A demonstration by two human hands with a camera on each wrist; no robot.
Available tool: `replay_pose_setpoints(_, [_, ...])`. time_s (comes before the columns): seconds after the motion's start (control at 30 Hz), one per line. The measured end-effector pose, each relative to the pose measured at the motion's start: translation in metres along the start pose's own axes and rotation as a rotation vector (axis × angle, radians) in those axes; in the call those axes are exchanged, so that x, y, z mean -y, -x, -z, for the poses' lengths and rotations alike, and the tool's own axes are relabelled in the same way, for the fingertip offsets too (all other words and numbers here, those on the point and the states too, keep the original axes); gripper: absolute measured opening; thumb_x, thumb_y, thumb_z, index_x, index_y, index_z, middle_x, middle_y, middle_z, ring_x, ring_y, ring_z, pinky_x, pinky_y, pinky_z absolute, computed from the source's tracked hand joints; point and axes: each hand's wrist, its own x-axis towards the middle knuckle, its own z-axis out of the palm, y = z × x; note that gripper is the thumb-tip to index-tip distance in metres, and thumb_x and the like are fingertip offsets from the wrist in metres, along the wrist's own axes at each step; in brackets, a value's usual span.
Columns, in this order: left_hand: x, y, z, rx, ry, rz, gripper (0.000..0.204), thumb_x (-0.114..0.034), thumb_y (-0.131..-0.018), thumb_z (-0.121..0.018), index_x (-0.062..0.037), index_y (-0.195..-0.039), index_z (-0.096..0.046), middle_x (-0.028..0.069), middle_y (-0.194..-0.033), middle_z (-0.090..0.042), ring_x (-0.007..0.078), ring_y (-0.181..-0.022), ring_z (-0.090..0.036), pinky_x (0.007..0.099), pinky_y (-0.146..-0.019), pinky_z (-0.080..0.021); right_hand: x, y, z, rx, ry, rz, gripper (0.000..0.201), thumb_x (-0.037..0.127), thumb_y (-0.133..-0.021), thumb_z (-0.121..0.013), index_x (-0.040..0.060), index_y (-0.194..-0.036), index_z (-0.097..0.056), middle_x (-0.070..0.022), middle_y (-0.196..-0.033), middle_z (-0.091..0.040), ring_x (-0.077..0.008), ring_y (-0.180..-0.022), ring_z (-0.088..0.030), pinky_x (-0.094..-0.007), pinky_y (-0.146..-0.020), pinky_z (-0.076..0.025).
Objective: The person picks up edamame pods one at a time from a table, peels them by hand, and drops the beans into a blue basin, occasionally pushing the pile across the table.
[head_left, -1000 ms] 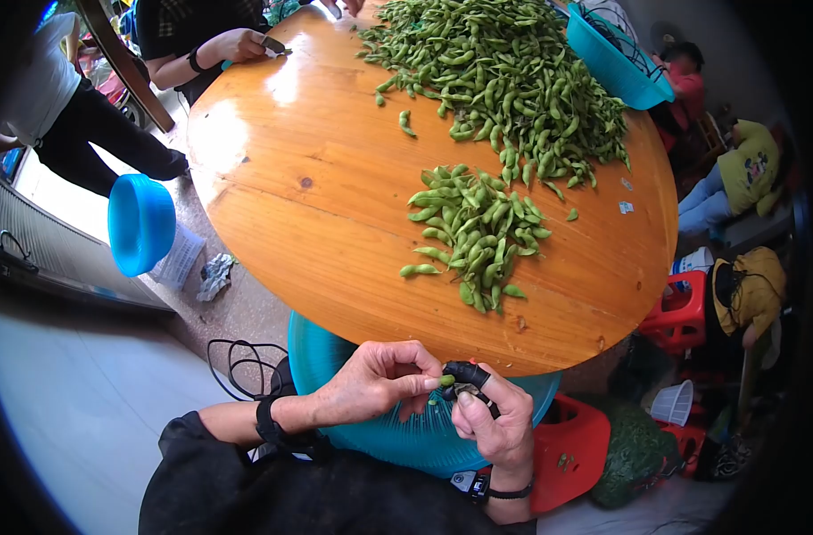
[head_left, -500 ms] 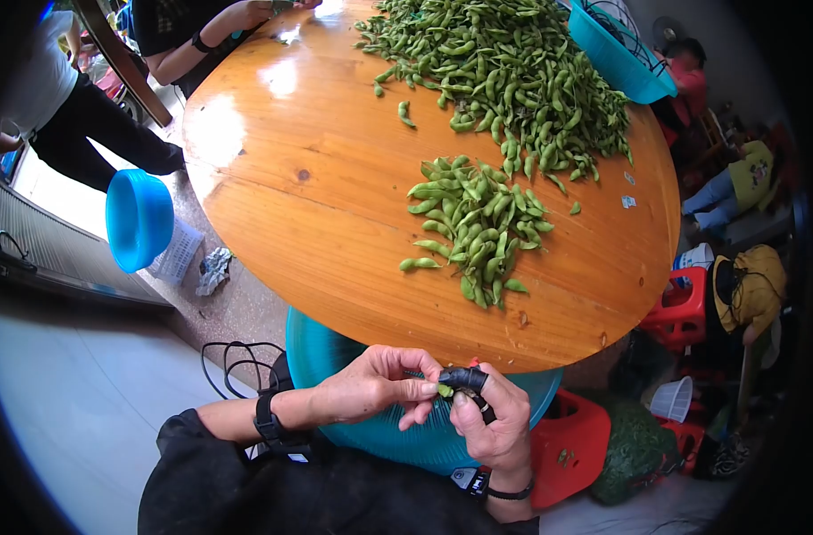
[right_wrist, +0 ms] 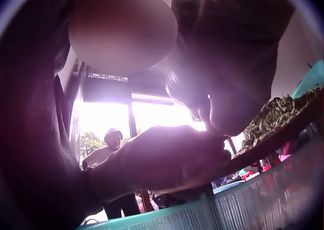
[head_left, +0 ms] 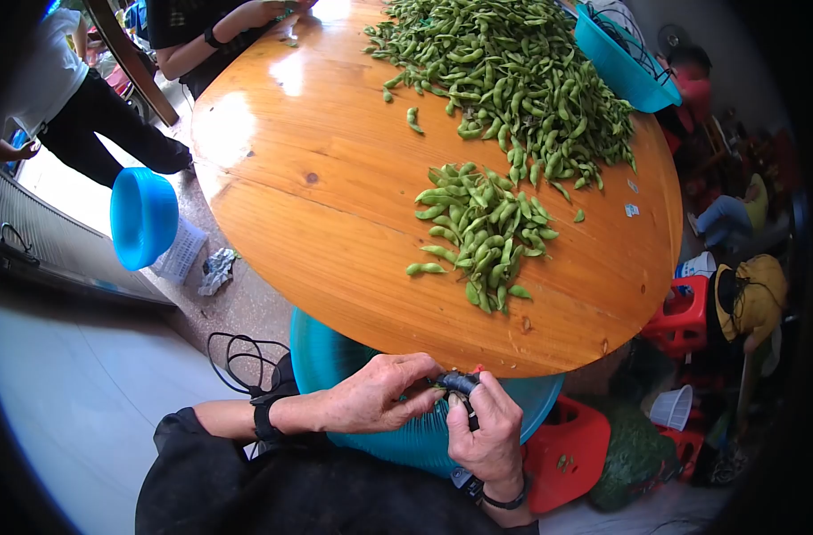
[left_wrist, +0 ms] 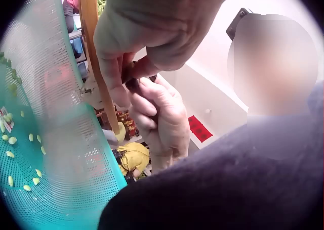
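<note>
The large heap of pods point(head_left: 513, 80) is lying on the far right part of the surface point(head_left: 335, 223); the small heap point(head_left: 486, 232) is lying before it, nearer the front edge. A tub point(head_left: 622, 58) is sitting to the right of the large heap. Before the front edge, the left grip point(head_left: 384, 388) and the right grip point(head_left: 491, 428) are meeting. A basket point(head_left: 397, 453) is standing under that edge, with beans point(left_wrist: 12, 140) lying inside. A stool point(head_left: 567, 459) is standing right of the basket; basins point(head_left: 143, 218) are sitting left of the surface.
</note>
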Motion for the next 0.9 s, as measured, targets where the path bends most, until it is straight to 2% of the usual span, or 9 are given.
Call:
replay_pose_setpoints(0.23, [0.001,-0.006,-0.014,-0.134,-0.162,-0.180,0.038,0.007,-0.082,-0.054,0.0043,-0.120,-0.055,0.0169,-0.088,-0.061,0.0283,-0.079,-0.068,0.0365,-0.069,-0.056,0.000,0.005,-0.004,-0.113,0.134,0.088,0.009,-0.004,-0.079,-0.061,-0.0042,-0.086,-0.056,-0.0205,-0.084,-0.054,-0.0392,-0.068,-0.059,-0.0414,-0.060,-0.050])
replay_pose_setpoints(0.33, [0.000,-0.006,0.002,0.134,-0.145,-0.230,0.040,0.005,-0.085,-0.057,0.0044,-0.125,-0.055,0.0181,-0.097,-0.062,0.0345,-0.086,-0.068,0.0402,-0.075,-0.056,-0.005,0.011,0.025,-0.188,0.152,-0.063,0.012,-0.002,-0.079,-0.061,-0.0046,-0.090,-0.063,-0.0200,-0.086,-0.059,-0.0369,-0.071,-0.062,-0.0414,-0.064,-0.051])
replay_pose_setpoints(0.4, [-0.002,-0.006,0.016,0.434,-0.245,-0.304,0.034,-0.006,-0.088,-0.064,0.0020,-0.120,-0.059,0.0181,-0.105,-0.063,0.0374,-0.091,-0.065,0.0411,-0.078,-0.055,-0.024,0.031,0.058,-0.305,0.157,-0.260,0.015,0.003,-0.079,-0.058,-0.0043,-0.091,-0.064,-0.0160,-0.082,-0.061,-0.0293,-0.071,-0.063,-0.0386,-0.063,-0.049])
replay_pose_setpoints(0.43, [-0.008,-0.010,0.025,0.428,-0.254,-0.308,0.034,-0.006,-0.088,-0.064,0.0020,-0.120,-0.059,0.0181,-0.105,-0.063,0.0374,-0.091,-0.065,0.0411,-0.078,-0.055,-0.046,0.051,0.075,-0.381,0.181,-0.317,0.013,0.006,-0.091,-0.051,-0.0007,-0.098,-0.060,-0.0019,-0.069,-0.053,-0.0069,-0.052,-0.046,-0.0241,-0.045,-0.035])
replay_pose_setpoints(0.47, [-0.018,-0.016,0.036,0.310,-0.307,-0.327,0.031,-0.009,-0.087,-0.066,0.0002,-0.116,-0.060,0.0171,-0.103,-0.063,0.0367,-0.092,-0.065,0.0415,-0.077,-0.055,-0.061,0.070,0.090,-0.535,-0.022,-0.489,0.012,0.006,-0.096,-0.050,0.0003,-0.101,-0.059,0.0013,-0.068,-0.049,-0.0016,-0.049,-0.039,-0.0206,-0.041,-0.027])
replay_pose_setpoints(0.57, [-0.026,-0.035,0.066,-0.128,-0.635,-0.200,0.027,-0.012,-0.084,-0.071,-0.0048,-0.109,-0.062,0.0137,-0.099,-0.060,0.0342,-0.094,-0.063,0.0430,-0.076,-0.054,-0.084,0.102,0.136,-0.524,0.475,-0.539,0.010,0.001,-0.095,-0.049,-0.0041,-0.099,-0.056,-0.0008,-0.066,-0.048,-0.0064,-0.046,-0.040,-0.0257,-0.041,-0.032])
replay_pose_setpoints(0.63, [-0.017,-0.051,0.079,-0.188,-0.751,-0.209,0.026,-0.011,-0.084,-0.070,-0.0057,-0.108,-0.061,0.0130,-0.100,-0.058,0.0339,-0.091,-0.063,0.0430,-0.074,-0.054,-0.083,0.105,0.139,-0.483,0.445,-0.647,0.007,0.000,-0.094,-0.048,-0.0036,-0.095,-0.055,-0.0029,-0.065,-0.048,-0.0075,-0.045,-0.041,-0.0264,-0.041,-0.033])
replay_pose_setpoints(0.73, [0.003,-0.067,0.080,-0.239,-0.922,-0.227,0.023,-0.010,-0.085,-0.068,-0.0072,-0.107,-0.061,0.0119,-0.103,-0.055,0.0336,-0.085,-0.063,0.0430,-0.072,-0.053,-0.050,0.064,0.105,-0.542,0.114,-0.512,0.009,0.000,-0.094,-0.049,-0.0004,-0.086,-0.048,-0.0009,-0.061,-0.045,-0.0060,-0.044,-0.041,-0.0251,-0.040,-0.033])
replay_pose_setpoints(0.9, [0.001,-0.073,0.075,-0.186,-0.994,-0.132,0.017,-0.009,-0.085,-0.065,-0.0081,-0.102,-0.061,0.0124,-0.101,-0.057,0.0342,-0.077,-0.063,0.0440,-0.066,-0.052,-0.011,0.014,0.053,-0.339,-0.299,-0.480,0.020,0.003,-0.095,-0.049,-0.0040,-0.107,-0.063,-0.0062,-0.070,-0.060,-0.0039,-0.048,-0.046,-0.0206,-0.044,-0.035])
